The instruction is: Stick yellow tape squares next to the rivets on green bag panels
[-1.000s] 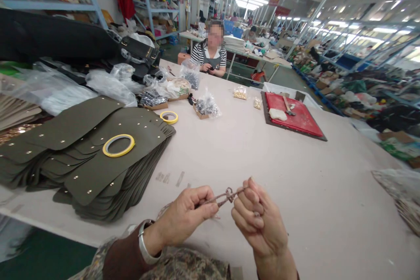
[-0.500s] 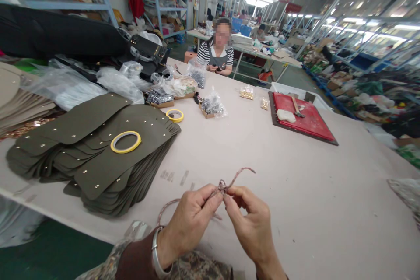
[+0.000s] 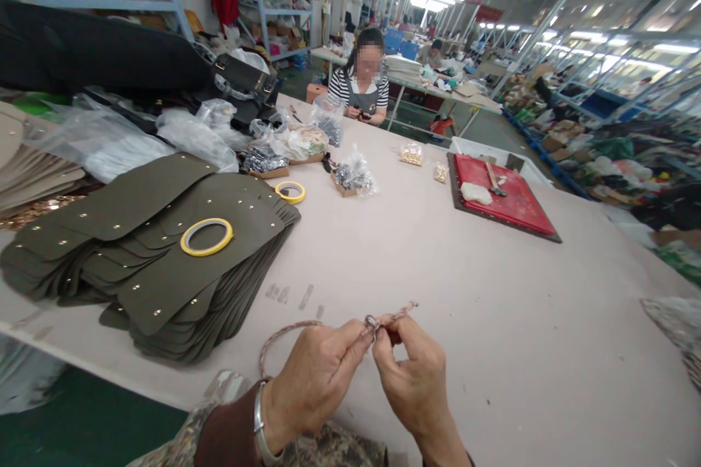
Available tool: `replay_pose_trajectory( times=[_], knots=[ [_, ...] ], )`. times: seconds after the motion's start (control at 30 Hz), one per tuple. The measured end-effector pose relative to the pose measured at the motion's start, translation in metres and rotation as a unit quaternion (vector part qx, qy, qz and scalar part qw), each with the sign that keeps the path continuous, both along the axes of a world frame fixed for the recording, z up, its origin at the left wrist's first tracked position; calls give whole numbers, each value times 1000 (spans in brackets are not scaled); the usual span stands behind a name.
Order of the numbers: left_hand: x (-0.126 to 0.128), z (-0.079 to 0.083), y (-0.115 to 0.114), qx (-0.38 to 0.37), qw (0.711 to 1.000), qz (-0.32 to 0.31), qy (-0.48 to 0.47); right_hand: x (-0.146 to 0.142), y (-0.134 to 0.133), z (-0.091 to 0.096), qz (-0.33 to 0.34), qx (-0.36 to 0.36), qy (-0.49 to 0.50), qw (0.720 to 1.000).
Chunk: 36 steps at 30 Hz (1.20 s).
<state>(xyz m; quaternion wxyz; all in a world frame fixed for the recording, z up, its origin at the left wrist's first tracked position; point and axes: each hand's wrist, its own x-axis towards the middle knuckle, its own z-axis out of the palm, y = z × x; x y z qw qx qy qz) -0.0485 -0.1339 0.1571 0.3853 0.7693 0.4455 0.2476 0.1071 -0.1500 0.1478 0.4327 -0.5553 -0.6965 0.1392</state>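
Observation:
A thin reddish-brown speckled cord point(image 3: 278, 331) has a small knot between my fingertips, just above the table's near edge. My left hand point(image 3: 323, 372) pinches it on the left side of the knot, and the long part loops out behind that hand toward the wrist. With thumb and forefinger, my right hand point(image 3: 413, 368) grips the cord on the right of the knot. A short end sticks out past my right forefinger. The fingertips of both hands nearly meet, and they partly hide the knot.
Stacked dark olive panels with metal studs point(image 3: 164, 248) lie at left, a yellow tape roll point(image 3: 207, 237) on top. Bags of small parts point(image 3: 355, 174) stand farther back. A hammer point(image 3: 496, 181) rests on a red board point(image 3: 526, 208). Across the table sits a person point(image 3: 364, 87).
The free cord end, which curved up and away to the right, now lies lower and shorter along my right forefinger. My right hand has shifted slightly. The knot looks more compact.

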Motion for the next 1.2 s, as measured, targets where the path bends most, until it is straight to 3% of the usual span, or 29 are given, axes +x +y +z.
replay_pose_trajectory(
  times=[0.2,0.43,0.57,0.63,0.73,0.8,0.9,1.03,1.2],
  knots=[
    [-4,-8,-2,53,998,1,-25,-2,6,-11,-22,33,-38,998],
    [-5,0,15,-17,997,56,-47,7,12,-13,15,45,-144,988],
    [-2,-6,21,-12,993,28,-114,0,9,-11,43,40,-160,985],
    [2,-11,20,-21,988,63,-139,-4,7,-8,41,21,-139,989],
    [9,-19,17,-67,969,146,-185,-8,4,-5,17,-3,-127,992],
    [14,-22,17,-119,951,165,-235,-8,4,-2,8,-2,-131,991],
    [19,-24,20,-219,914,148,-308,-5,5,0,8,20,-126,992],
    [21,-24,21,-313,881,123,-333,-2,9,-2,5,52,-142,988],
    [19,-23,15,-312,878,113,-346,-3,11,-6,-6,71,-175,982]
  ],
)
